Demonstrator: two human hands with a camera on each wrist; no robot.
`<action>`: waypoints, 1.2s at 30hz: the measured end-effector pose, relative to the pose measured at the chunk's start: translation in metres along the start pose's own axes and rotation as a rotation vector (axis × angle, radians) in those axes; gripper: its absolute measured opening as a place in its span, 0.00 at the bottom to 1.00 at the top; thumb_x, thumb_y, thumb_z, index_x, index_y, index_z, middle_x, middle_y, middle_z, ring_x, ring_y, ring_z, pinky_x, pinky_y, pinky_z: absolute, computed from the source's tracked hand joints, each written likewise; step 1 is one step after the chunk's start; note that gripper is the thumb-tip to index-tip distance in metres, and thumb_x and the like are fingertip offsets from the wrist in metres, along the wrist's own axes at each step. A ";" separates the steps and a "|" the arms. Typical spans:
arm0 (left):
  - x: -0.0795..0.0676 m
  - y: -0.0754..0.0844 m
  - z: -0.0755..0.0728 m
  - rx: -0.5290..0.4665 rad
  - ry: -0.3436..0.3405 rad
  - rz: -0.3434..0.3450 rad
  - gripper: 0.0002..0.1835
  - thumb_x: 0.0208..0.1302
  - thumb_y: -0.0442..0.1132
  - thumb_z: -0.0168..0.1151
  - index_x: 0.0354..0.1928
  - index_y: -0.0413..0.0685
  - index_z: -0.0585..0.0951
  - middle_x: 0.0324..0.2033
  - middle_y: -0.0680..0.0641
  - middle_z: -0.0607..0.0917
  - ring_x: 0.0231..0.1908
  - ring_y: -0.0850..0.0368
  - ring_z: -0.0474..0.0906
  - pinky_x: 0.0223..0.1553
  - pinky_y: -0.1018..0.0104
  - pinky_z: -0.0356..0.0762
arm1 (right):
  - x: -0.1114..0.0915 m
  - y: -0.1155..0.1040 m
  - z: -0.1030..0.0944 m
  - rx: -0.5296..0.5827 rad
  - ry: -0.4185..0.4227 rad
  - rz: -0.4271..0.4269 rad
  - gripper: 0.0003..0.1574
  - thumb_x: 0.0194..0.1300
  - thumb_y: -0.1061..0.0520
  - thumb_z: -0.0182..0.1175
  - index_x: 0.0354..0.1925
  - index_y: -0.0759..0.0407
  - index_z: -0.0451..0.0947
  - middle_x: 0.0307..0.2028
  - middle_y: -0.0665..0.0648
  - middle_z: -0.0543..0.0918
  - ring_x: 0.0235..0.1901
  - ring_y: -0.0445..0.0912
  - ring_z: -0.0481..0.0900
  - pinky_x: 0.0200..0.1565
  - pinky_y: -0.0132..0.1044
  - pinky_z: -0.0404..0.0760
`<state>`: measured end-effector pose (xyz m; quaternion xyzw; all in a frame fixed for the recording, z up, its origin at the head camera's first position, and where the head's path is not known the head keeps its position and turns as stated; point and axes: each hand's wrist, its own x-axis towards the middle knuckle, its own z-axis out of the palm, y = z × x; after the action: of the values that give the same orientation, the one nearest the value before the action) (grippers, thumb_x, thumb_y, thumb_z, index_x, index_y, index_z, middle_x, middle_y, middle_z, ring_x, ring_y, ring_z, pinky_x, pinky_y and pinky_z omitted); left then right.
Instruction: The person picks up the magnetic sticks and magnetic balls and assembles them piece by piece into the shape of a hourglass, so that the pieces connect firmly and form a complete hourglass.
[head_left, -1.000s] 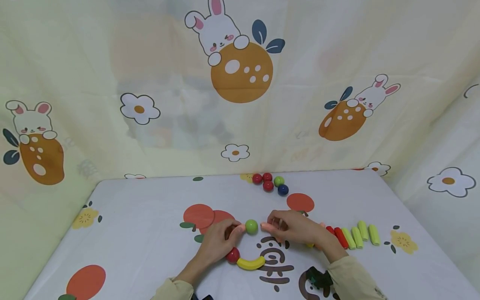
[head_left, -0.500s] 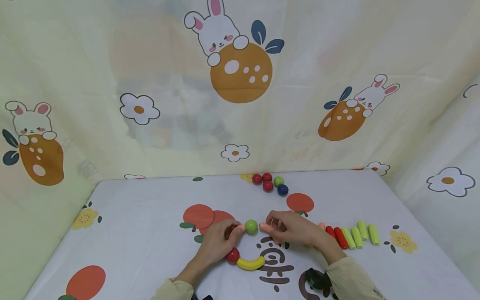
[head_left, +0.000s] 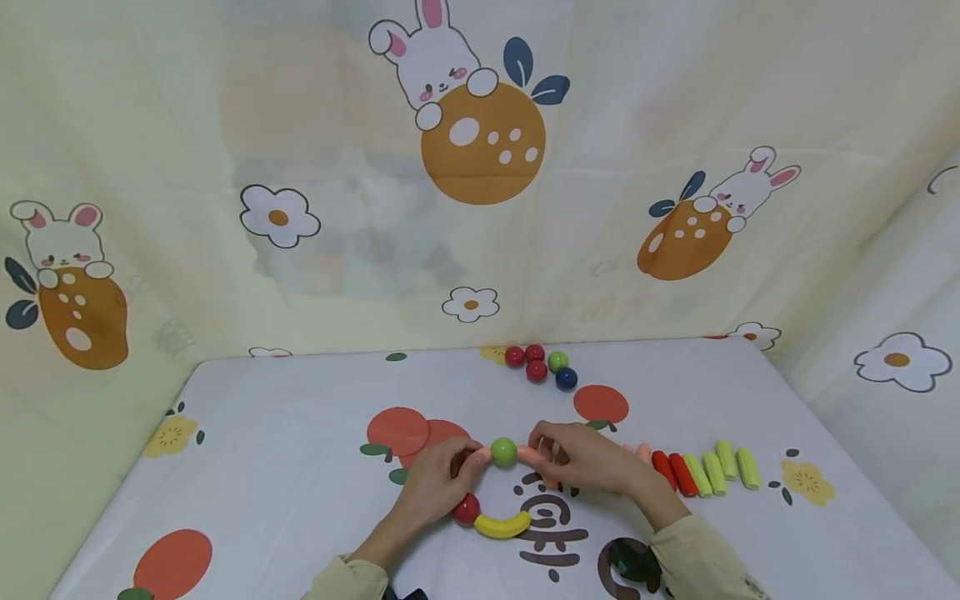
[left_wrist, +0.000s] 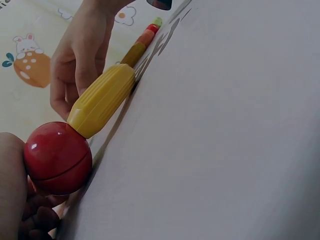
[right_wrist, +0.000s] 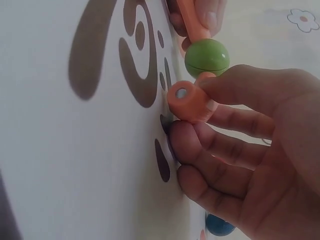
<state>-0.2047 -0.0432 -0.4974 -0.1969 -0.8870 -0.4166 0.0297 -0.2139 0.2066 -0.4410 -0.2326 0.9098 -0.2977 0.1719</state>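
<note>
In the head view my left hand (head_left: 438, 479) holds one orange magnetic rod (right_wrist: 194, 20), whose end meets a green ball (head_left: 503, 452). My right hand (head_left: 581, 454) pinches a curved orange magnetic rod (right_wrist: 192, 105) between thumb and fingers. Its far end touches the green ball on the right, and a silver magnet shows in its near end. Below the left hand, a red ball (head_left: 466, 509) joins a yellow curved rod (head_left: 502, 526). In the left wrist view that yellow rod looks ridged. The left fingers are partly hidden there behind the red ball.
Several red balls (head_left: 536, 372), another green ball (head_left: 558, 361) and a blue ball (head_left: 566, 378) lie at the table's back edge. To the right lies a row of red rods (head_left: 683, 475) and light green rods (head_left: 714, 474). A dark object (head_left: 633, 560) is beside the right sleeve.
My right hand has shifted slightly left, and the gap between its orange rod and the green ball has closed. The left hand, red ball and yellow rod have stayed put.
</note>
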 end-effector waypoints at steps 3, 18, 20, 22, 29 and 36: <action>0.000 0.000 0.000 0.004 0.005 0.009 0.17 0.65 0.60 0.53 0.42 0.59 0.82 0.22 0.61 0.75 0.25 0.68 0.68 0.26 0.75 0.65 | 0.000 -0.002 0.000 -0.012 -0.001 -0.001 0.15 0.64 0.42 0.59 0.45 0.46 0.73 0.20 0.43 0.80 0.24 0.39 0.76 0.26 0.29 0.74; 0.000 0.003 -0.001 -0.008 -0.006 -0.008 0.15 0.65 0.58 0.54 0.44 0.60 0.80 0.22 0.61 0.74 0.24 0.67 0.68 0.25 0.75 0.64 | 0.000 -0.001 0.001 -0.041 -0.001 0.000 0.15 0.64 0.43 0.58 0.46 0.45 0.73 0.25 0.42 0.78 0.25 0.38 0.75 0.27 0.30 0.75; 0.000 0.002 -0.001 -0.005 0.002 0.000 0.14 0.65 0.57 0.54 0.45 0.61 0.80 0.22 0.61 0.74 0.24 0.67 0.67 0.25 0.75 0.64 | 0.000 -0.002 0.001 -0.035 -0.003 0.008 0.15 0.64 0.42 0.58 0.46 0.45 0.73 0.25 0.42 0.78 0.25 0.38 0.75 0.27 0.30 0.74; 0.000 0.002 -0.001 -0.001 0.017 0.012 0.12 0.65 0.55 0.55 0.44 0.61 0.80 0.23 0.60 0.73 0.24 0.67 0.67 0.25 0.75 0.63 | 0.001 -0.002 0.001 -0.026 -0.004 0.016 0.16 0.64 0.41 0.58 0.46 0.46 0.73 0.25 0.43 0.78 0.25 0.39 0.74 0.27 0.30 0.74; -0.001 0.001 -0.001 0.008 0.051 0.044 0.08 0.64 0.50 0.59 0.42 0.61 0.81 0.25 0.60 0.72 0.26 0.67 0.66 0.25 0.76 0.64 | 0.003 -0.002 0.002 -0.030 -0.002 0.031 0.16 0.64 0.42 0.58 0.47 0.45 0.74 0.27 0.43 0.77 0.27 0.38 0.74 0.28 0.30 0.75; -0.001 0.002 -0.001 -0.003 0.054 0.045 0.10 0.64 0.50 0.58 0.44 0.59 0.79 0.26 0.60 0.73 0.26 0.67 0.67 0.26 0.76 0.66 | 0.003 -0.002 0.003 -0.021 0.003 0.034 0.16 0.64 0.43 0.59 0.47 0.46 0.74 0.25 0.45 0.76 0.26 0.39 0.73 0.26 0.29 0.73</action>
<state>-0.2026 -0.0435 -0.4951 -0.2057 -0.8805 -0.4225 0.0627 -0.2148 0.2021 -0.4423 -0.2184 0.9170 -0.2855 0.1730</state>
